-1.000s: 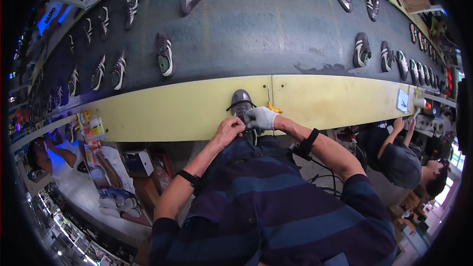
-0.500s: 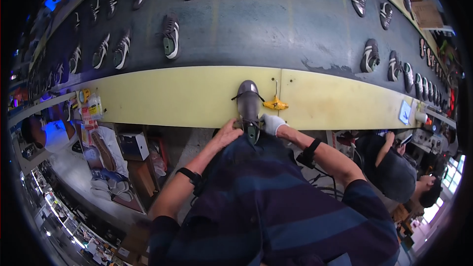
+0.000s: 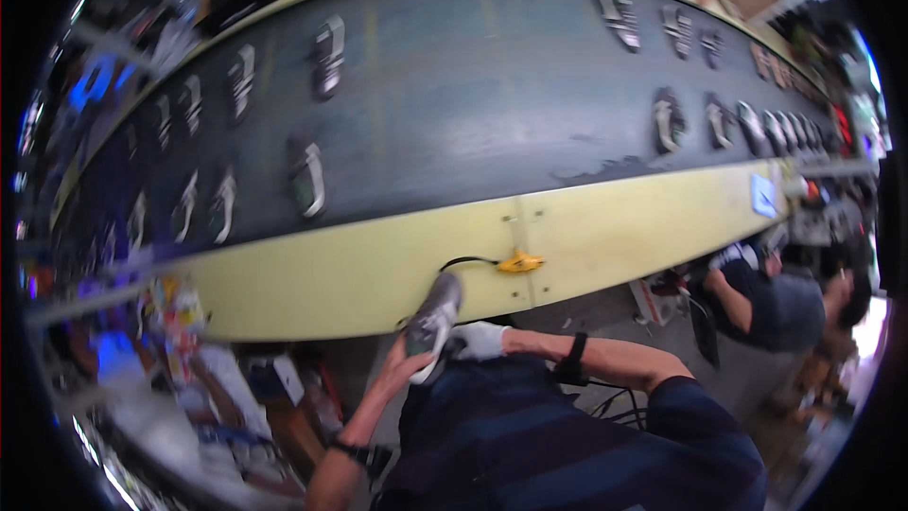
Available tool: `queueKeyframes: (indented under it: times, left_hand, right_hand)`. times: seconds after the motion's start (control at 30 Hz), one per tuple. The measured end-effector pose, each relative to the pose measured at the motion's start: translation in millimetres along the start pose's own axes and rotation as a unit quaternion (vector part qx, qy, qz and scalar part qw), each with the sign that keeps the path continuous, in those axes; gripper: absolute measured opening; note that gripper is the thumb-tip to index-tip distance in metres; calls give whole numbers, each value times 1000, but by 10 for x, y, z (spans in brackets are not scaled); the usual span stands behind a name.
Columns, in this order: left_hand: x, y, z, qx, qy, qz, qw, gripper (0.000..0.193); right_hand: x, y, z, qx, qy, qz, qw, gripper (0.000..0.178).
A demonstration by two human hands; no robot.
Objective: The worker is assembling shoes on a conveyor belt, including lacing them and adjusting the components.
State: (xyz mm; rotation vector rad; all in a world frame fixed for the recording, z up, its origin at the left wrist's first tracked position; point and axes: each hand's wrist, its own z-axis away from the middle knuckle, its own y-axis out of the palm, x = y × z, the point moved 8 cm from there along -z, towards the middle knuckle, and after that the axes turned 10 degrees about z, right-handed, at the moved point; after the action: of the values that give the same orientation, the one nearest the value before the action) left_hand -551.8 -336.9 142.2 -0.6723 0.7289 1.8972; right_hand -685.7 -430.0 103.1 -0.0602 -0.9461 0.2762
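Note:
A dark grey sneaker (image 3: 437,310) with pale stripes and a white sole edge is tilted at the near edge of the yellow ledge, toe pointing away. My bare left hand (image 3: 403,365) is closed round its heel end from the left. My right hand (image 3: 480,342), in a white glove, is at the shoe's right side. Its fingers are curled against something dark, too blurred to make out. Beyond the toe, on the ledge, lies a yellow object (image 3: 520,263) with a dark curved cord running from it toward the toe.
A dark conveyor belt (image 3: 435,104) beyond the yellow ledge (image 3: 312,293) carries several similar sneakers at left and right. A person (image 3: 776,298) sits at the right. Shelving with boxes and bags (image 3: 274,378) stands at the lower left. A blue-white card (image 3: 763,195) lies on the ledge's right end.
The view has turned and shifted. The sneaker has been tilted and turned, showing its striped side. My left hand has moved onto its side; my gloved right hand stays beside the shoe.

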Motion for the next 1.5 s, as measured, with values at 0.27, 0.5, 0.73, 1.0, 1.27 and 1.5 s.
queueKeyframes:
  times: [0.27, 0.5, 0.73, 1.0, 1.27, 1.5]
  left_hand:
    - [-884, -597, -571, -93, 57, 75, 991, 71]
    - [-1367, -649, -1564, -172, 31, -194, 965, 95]
    - [-395, 455, -1571, -29, -46, -428, 902, 101]
    - [-304, 482, -1543, 15, -121, -465, 877, 112]
    - [-211, 761, -1627, 41, -210, -479, 852, 129]
    - [-20, 634, -1703, 45, -219, -474, 852, 133]
  right_hand:
    - [-440, -430, 449, -129, 95, -131, 978, 40]
    - [-1093, -1190, 1144, -229, 116, -231, 938, 41]
    - [-3093, -2995, 2545, -450, 189, -348, 800, 39]
    - [-4457, -4971, 3803, -638, 411, -127, 639, 64]
    - [-5000, -5440, 3580, -613, 463, -137, 625, 87]
    - [-4550, -5185, 3289, -610, 401, -183, 659, 85]
